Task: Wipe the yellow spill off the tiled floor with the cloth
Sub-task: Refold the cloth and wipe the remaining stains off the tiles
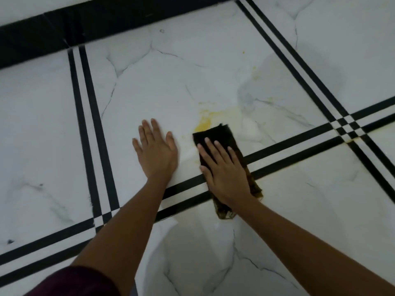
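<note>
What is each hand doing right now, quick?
Left hand: open, fingers straight, flat on the floor.
Right hand: open, straight fingers pressing the cloth flat at the edge of the yellow spill.

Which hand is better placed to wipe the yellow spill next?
Right. The right hand presses the cloth, whose edge touches the yellow spill; the left hand lies flat on bare tile.

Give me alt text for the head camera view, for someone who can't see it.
A person's right hand presses a dark folded cloth flat on a white tiled floor, the cloth's far edge at a yellow spill. The left hand rests flat on the floor beside it.
</note>
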